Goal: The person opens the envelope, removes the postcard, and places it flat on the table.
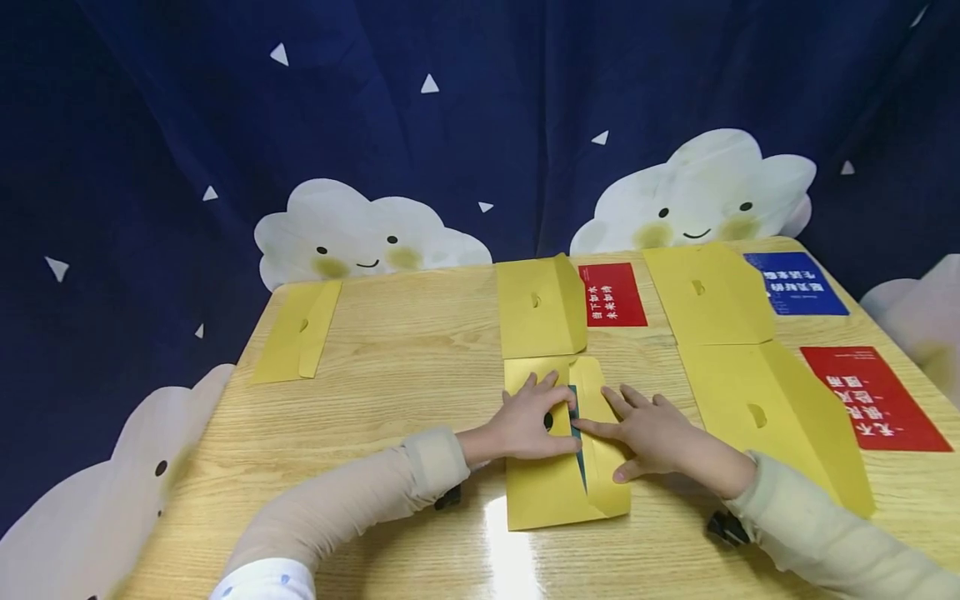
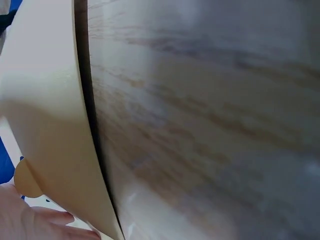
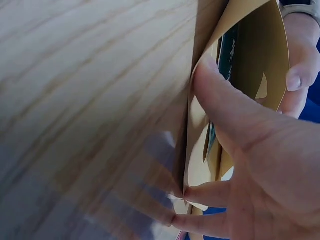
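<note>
A yellow envelope point(image 1: 543, 496) lies on the table with its flap spread to the right. A dark green card point(image 3: 227, 52) with pale writing sits inside, showing as a narrow strip along the opening. With bent thumb and index finger, my left hand point(image 1: 534, 422) grips the envelope's front panel at the mouth, and that panel bows upward in the right wrist view. My right hand point(image 1: 651, 433) lies over the flap, fingers spread. Its index finger reaches to the strip of card, while the thumb rests by the flap's outer edge.
Beyond it lies another yellow envelope point(image 1: 531, 312), beside a red card point(image 1: 621, 293). Two more envelopes point(image 1: 701, 304) are on the right, near a blue card point(image 1: 806, 287) and a larger red card point(image 1: 870, 396). One envelope point(image 1: 281, 342) lies far left on the wooden table point(image 1: 405, 350).
</note>
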Demonstrator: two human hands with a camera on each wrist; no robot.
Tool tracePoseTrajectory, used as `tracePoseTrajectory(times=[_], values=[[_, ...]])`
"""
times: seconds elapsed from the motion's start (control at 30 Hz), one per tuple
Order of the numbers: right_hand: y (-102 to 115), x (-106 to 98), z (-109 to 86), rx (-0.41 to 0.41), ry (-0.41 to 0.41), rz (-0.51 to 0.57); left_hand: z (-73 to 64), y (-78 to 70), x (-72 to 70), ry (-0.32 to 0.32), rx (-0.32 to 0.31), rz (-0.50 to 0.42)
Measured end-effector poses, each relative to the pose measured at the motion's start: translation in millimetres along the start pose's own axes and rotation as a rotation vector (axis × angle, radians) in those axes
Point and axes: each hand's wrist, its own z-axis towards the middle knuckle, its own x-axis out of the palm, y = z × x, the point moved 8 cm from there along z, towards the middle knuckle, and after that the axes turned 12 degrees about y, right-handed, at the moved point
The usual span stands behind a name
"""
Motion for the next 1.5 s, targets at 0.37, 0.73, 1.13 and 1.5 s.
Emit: tracePoseTrajectory(times=[0.37, 0.73, 1.13, 1.5], values=[[0.3, -2.3, -4.7, -0.041, -0.042, 0.011, 1.6, -0.2, 0.5, -0.015, -0.001, 0.026], [-3.6, -5.4, -9.4, -0.073, -0.086, 0.056, 4.2, 0.3, -0.5, -0.025, -0.032, 0.030], [-3.6, -2.6, -9.7, -0.088, -0.086, 0.030, 5.1, 0.6, -0.4, -0.024, -0.053, 0.022], [-7.2, -1.8, -12.3, -0.130, -0.111, 0.059, 5.9, 1.2, -0.1, -0.023, -0.054, 0.040]])
